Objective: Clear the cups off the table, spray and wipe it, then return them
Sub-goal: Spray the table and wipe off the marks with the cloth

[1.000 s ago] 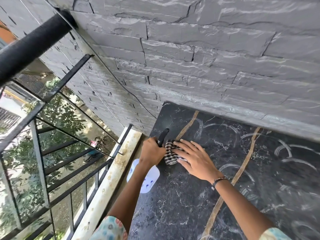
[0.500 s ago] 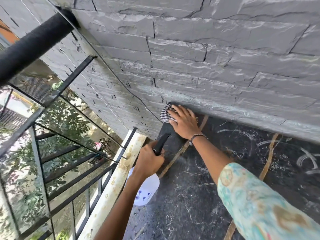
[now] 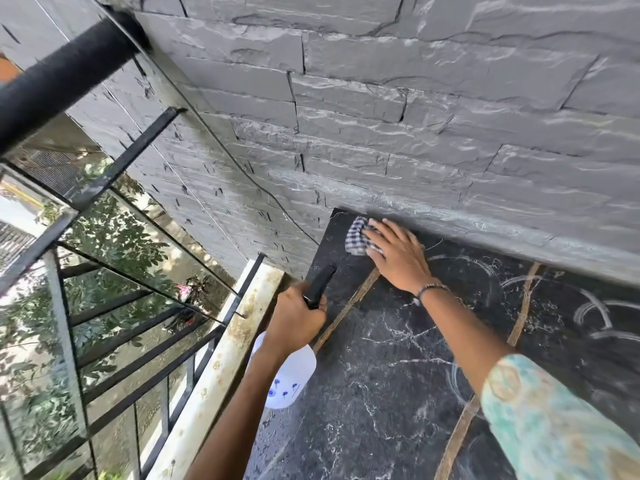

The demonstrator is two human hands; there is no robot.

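The table (image 3: 391,372) is a black marble slab with white veins and tan inlay lines, set against the stone wall. My right hand (image 3: 398,258) presses a checked cloth (image 3: 358,235) flat onto the table's far left corner, fingers straight. My left hand (image 3: 298,318) grips the black head of a white spray bottle (image 3: 287,375) at the table's left edge. The bottle hangs below my fist and has small blue flowers on it. No cups are in view.
A grey stacked-stone wall (image 3: 415,133) rises right behind the table. A black metal railing (image 3: 114,348) with a thick top bar and a pale ledge (image 3: 221,368) runs along the left. Trees lie below the railing.
My right hand has slid the cloth from the table's left edge up into the far corner by the wall. The left hand has kept hold of the spray bottle.
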